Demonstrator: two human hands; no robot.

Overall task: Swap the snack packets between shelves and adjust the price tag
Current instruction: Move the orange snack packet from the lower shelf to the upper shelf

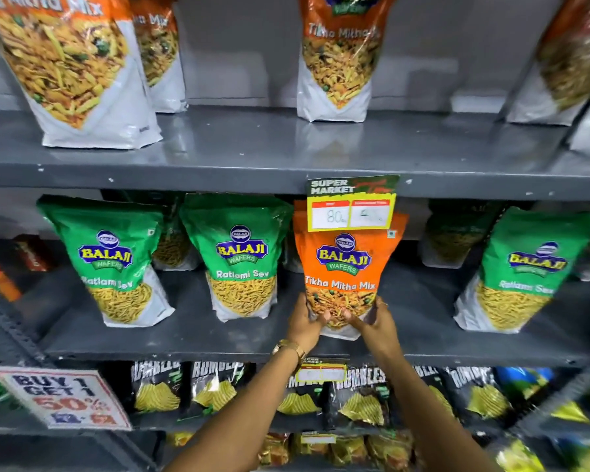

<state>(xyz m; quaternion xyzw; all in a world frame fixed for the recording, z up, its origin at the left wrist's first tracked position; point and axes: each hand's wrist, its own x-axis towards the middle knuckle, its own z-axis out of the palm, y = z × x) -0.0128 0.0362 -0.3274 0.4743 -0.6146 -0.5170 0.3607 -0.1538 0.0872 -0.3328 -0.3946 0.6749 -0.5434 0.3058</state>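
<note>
An orange Tikha Mitha Mix packet (343,267) stands upright on the middle shelf (218,338), among green Ratlami Sev packets (241,257). My left hand (305,323) grips its lower left corner and my right hand (375,320) its lower right corner. A yellow and green price tag (352,203) hangs from the upper shelf's front edge (184,180), covering the top of the orange packet. More orange Tikha Mitha Mix packets (338,56) stand on the upper shelf.
More green Ratlami Sev packets sit at the left (111,260) and right (521,270) of the middle shelf. Black chip packets (361,393) fill the shelf below, with a small tag (321,371) on its edge. A "Buy 1 Get 1" sign (62,398) hangs lower left.
</note>
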